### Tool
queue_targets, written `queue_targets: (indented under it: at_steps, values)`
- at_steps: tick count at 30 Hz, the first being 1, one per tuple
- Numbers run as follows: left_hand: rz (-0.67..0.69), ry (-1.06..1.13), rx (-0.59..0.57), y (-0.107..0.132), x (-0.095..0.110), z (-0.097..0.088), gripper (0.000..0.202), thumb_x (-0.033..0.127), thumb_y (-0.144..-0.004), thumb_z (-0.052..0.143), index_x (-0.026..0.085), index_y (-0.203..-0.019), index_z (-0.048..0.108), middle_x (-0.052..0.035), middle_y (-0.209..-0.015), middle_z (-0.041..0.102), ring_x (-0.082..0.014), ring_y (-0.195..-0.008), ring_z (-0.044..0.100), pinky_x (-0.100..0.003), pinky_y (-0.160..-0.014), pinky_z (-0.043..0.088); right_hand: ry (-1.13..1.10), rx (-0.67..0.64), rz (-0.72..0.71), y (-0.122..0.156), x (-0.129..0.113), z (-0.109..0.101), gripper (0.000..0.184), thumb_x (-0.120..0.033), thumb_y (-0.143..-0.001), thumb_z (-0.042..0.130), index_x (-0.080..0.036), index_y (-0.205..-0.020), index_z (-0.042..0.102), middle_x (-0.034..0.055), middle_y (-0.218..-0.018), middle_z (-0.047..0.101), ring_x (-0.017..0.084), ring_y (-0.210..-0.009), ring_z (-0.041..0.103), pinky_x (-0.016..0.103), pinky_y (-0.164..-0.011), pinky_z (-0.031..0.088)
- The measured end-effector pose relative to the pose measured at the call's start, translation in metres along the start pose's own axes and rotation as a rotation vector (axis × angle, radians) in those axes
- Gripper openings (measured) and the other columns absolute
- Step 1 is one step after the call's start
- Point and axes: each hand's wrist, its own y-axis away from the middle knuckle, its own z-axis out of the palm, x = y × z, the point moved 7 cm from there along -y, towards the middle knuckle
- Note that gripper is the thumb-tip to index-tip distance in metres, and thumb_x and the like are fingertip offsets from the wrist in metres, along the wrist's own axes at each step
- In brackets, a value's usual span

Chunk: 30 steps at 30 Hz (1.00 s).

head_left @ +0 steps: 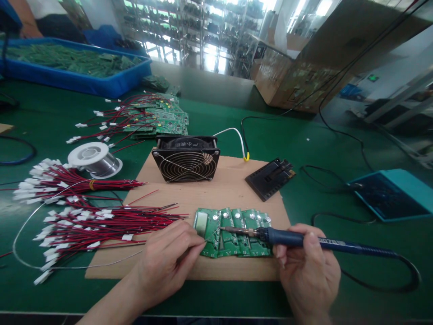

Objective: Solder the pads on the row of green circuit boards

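The right hand (pixel 309 264) grips a soldering iron (pixel 287 238) over the circuit boards (pixel 233 232); the left hand (pixel 169 262) pinches solder wire (pixel 67 267), with red wires (pixel 111 221) beside and a fan (pixel 185 159) behind.

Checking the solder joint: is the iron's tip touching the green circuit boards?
Cannot tell. In the head view the soldering iron tip sits over the circuit boards, but no contact or gap shows plainly.

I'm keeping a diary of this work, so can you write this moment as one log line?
right hand: holds soldering iron | left hand: feeds solder wire | tip on circuit boards | fan behind
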Motion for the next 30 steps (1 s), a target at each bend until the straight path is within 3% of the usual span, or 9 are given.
queue_targets:
  at_steps: [12, 18, 21, 23, 25, 27, 30]
  values:
    - [0.006, -0.034, -0.005, -0.002, -0.001, 0.004, 0.011, 0.005, -0.089, 0.055, 0.015, -0.088, 0.060, -0.0006, -0.076, 0.062, -0.0105, -0.070, 0.056, -0.023, -0.066, 0.047, 0.004, 0.013, 0.023, 0.000, 0.001, 0.001, 0.025, -0.039, -0.093, 0.057, -0.015, -0.088, 0.059, 0.0007, -0.051, 0.058, 0.011, -0.041, 0.053, 0.015, -0.038, 0.042]
    - [0.079, -0.045, 0.075, 0.001, 0.007, -0.005, 0.010, 0.005, -0.089, 0.056, 0.014, -0.091, 0.060, -0.0023, -0.077, 0.064, -0.0116, -0.071, 0.059, -0.024, -0.064, 0.048, -0.100, 0.101, -0.020, -0.006, -0.004, -0.008, 0.024, -0.039, -0.091, 0.057, -0.017, -0.082, 0.061, -0.0006, -0.044, 0.053, 0.012, -0.035, 0.048, 0.019, -0.035, 0.042]
    - [0.149, -0.151, 0.075, 0.004, 0.021, -0.006, 0.010, 0.008, -0.089, 0.055, 0.015, -0.095, 0.061, -0.0038, -0.079, 0.067, -0.0135, -0.070, 0.061, -0.026, -0.061, 0.048, -0.134, -0.005, -0.101, -0.003, -0.013, -0.002, 0.018, -0.036, -0.094, 0.054, -0.022, -0.092, 0.065, 0.0014, -0.055, 0.062, 0.014, -0.039, 0.052, 0.021, -0.035, 0.043]
    - [0.197, -0.197, 0.050, 0.004, 0.034, -0.004, 0.012, 0.008, -0.089, 0.054, 0.015, -0.096, 0.061, -0.0046, -0.079, 0.068, -0.0139, -0.066, 0.061, -0.026, -0.058, 0.048, -0.035, -0.128, -0.195, 0.006, -0.020, 0.009, 0.014, -0.034, -0.093, 0.057, -0.030, -0.102, 0.067, 0.0036, -0.079, 0.071, 0.017, -0.052, 0.061, 0.027, -0.043, 0.051]
    - [0.249, -0.209, 0.027, 0.001, 0.049, -0.002, 0.014, 0.006, -0.089, 0.051, 0.015, -0.095, 0.060, -0.0044, -0.076, 0.069, -0.0136, -0.060, 0.061, -0.026, -0.053, 0.047, 0.123, -0.200, -0.252, 0.016, -0.020, 0.018, 0.013, -0.035, -0.088, 0.066, -0.033, -0.100, 0.070, 0.0029, -0.093, 0.072, 0.019, -0.065, 0.066, 0.032, -0.054, 0.055]
    - [0.269, -0.226, 0.005, -0.003, 0.061, 0.003, 0.015, 0.008, -0.091, 0.048, 0.016, -0.095, 0.060, -0.0034, -0.073, 0.069, -0.0138, -0.058, 0.062, -0.027, -0.051, 0.049, 0.249, -0.221, -0.246, 0.024, -0.015, 0.024, 0.016, -0.038, -0.079, 0.076, -0.030, -0.092, 0.073, 0.0014, -0.086, 0.071, 0.019, -0.067, 0.066, 0.028, -0.057, 0.055]
    - [0.284, -0.218, 0.088, -0.007, 0.076, 0.003, 0.021, 0.013, -0.097, 0.039, 0.018, -0.094, 0.059, -0.0012, -0.067, 0.068, -0.0129, -0.055, 0.062, -0.026, -0.049, 0.048, 0.374, -0.277, -0.189, 0.027, -0.008, 0.028, 0.029, -0.048, -0.072, 0.079, -0.028, -0.093, 0.074, 0.0003, -0.081, 0.070, 0.019, -0.069, 0.067, 0.026, -0.059, 0.055]
